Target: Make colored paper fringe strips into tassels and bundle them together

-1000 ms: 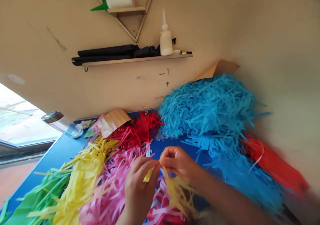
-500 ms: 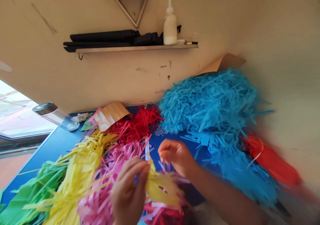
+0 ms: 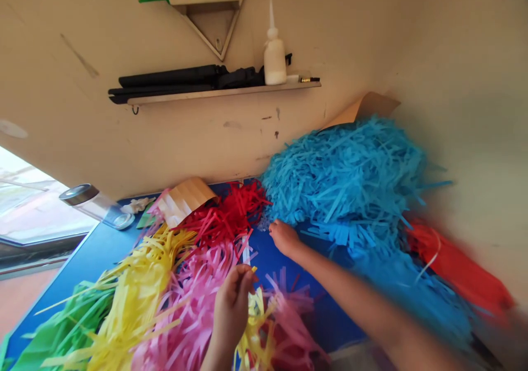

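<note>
My left hand [image 3: 231, 305] is closed in a pinch on a bundle of yellow paper strips [image 3: 253, 330] that hangs below it, over the pink strips [image 3: 193, 294]. My right hand [image 3: 284, 237] is stretched forward, its fingers down at the edge of the big heap of blue paper strips [image 3: 346, 173], close to some small clear bits on the blue table [image 3: 103, 244]. I cannot see whether those fingers hold anything. Red strips [image 3: 231, 209] lie just left of that hand.
Loose yellow strips [image 3: 132, 294] and green strips [image 3: 61, 327] spread at the left. A folded tan paper [image 3: 185, 198] and a clear jar [image 3: 93, 203] on its side lie at the back. A red-orange sheet [image 3: 457, 266] lies at the right. A wall shelf carries a white glue bottle [image 3: 274, 57].
My right hand let go of the yellow bundle and reached forward to the foot of the blue heap. My left hand kept the bundle and lowered it a little.
</note>
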Tool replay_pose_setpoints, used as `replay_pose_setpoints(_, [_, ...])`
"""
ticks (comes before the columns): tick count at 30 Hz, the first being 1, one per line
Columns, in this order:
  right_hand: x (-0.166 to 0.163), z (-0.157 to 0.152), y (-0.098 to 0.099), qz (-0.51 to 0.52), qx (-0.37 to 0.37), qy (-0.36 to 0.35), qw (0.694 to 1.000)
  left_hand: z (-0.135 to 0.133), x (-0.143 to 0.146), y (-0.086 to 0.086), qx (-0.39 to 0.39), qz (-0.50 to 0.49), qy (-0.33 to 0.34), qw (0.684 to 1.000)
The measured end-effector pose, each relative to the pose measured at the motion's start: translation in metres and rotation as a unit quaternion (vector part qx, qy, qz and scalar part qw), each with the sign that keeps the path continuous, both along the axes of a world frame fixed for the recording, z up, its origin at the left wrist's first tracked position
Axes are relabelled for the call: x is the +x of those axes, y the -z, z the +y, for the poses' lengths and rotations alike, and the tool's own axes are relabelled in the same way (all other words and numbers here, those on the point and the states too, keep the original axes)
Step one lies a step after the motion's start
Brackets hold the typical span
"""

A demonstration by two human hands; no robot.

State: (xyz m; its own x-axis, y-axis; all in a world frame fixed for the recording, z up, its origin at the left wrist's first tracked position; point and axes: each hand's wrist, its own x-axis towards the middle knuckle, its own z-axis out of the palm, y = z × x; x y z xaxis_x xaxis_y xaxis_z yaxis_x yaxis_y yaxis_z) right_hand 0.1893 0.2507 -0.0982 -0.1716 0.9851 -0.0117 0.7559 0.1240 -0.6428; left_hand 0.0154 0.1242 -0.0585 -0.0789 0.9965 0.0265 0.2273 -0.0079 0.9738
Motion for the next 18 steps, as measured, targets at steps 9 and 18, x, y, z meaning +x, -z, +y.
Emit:
replay_pose_setpoints(9, [0.015,-0.11,-0.042,0.364,-0.012,-0.039,0.93,-0.002,0.009,0.001,-0.04,0.014,0.015,0.999])
replay_pose_setpoints(18, [0.025,-0.138,-0.036,0.469,-0.05,0.063,0.879,-0.008,0.028,-0.012,0.045,0.132,0.054,0.989])
